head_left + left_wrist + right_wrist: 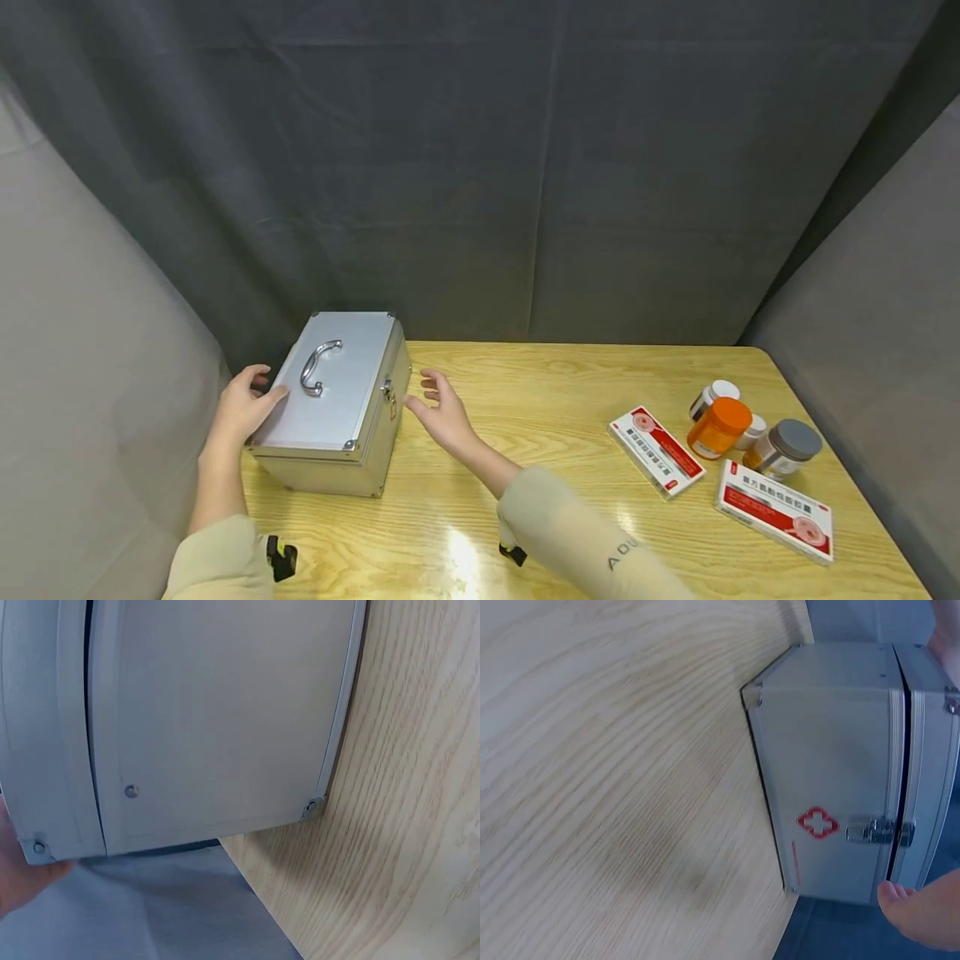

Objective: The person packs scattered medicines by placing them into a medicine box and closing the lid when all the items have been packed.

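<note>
A silver aluminium first-aid case (330,408) with a chrome carrying handle (311,367) on its lid stands at the left of the table. My left hand (242,410) is at the lid's left edge, its thumb over the top and its fingers loosely bent beyond the side. On the right, my right hand (447,414) is held beside the case's front with relaxed fingers and nothing in them. A metal latch (877,831) and a red cross mark (818,823) show on that front. Between lid and body runs a thin dark seam.
At the table's right are two red-and-white medicine boxes (656,452), an orange bottle (720,427), a grey-capped bottle (783,448) and white-capped bottles (714,396). A dark curtain (480,167) hangs behind, with grey cloth at both sides.
</note>
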A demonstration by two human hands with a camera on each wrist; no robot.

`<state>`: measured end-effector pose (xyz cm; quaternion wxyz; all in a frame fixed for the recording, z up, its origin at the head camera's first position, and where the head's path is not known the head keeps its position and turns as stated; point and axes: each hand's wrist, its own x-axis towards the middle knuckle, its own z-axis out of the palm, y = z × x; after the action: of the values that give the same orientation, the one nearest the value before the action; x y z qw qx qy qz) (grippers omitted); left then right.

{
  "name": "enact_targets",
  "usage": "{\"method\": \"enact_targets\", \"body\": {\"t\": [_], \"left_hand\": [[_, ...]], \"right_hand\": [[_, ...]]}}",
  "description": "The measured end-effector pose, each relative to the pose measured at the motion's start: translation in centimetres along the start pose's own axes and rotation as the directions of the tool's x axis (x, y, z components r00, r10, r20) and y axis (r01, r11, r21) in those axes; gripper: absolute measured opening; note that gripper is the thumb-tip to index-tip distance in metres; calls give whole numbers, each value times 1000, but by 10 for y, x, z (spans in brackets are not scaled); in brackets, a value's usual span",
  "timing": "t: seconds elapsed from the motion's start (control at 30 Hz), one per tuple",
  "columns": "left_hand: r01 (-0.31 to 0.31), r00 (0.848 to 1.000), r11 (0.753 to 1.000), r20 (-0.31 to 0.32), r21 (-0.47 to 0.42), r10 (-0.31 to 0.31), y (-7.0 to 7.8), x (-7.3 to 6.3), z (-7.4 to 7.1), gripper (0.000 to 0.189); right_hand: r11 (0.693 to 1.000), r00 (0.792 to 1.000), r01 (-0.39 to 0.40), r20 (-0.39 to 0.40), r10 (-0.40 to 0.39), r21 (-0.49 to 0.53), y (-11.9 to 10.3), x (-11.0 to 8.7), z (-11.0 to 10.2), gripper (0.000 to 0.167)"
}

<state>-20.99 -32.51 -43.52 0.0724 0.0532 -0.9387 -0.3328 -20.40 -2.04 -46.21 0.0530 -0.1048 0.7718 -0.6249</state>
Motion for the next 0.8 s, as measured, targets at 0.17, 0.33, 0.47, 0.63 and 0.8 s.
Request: {"method": "enact_targets", "body": {"t": [0.17,0.33,0.47,0.63,0.8], "left_hand": [[30,998,999,64,-20,-29,-9,-4,-2,56],[73,993,993,104,-97,-63,-15,-7,-4,58],[118,984,987,149,-110,-101,-16,-9,-5,61],[128,976,988,188,-90,-109,-17,-10,-4,62],[114,975,989,201,-92,-94,-18,-9,0,63]], "right_hand": [[1000,999,-17,29,17,22,-6,-3,18,56],[999,996,-45,76,43,25,-13,-6,34,58],[996,992,-82,98,77,40,-17,-5,43,62],[990,988,-122,104,115,65,-21,-5,49,66],[988,987,-126,114,116,85,-20,-5,55,69]]}}
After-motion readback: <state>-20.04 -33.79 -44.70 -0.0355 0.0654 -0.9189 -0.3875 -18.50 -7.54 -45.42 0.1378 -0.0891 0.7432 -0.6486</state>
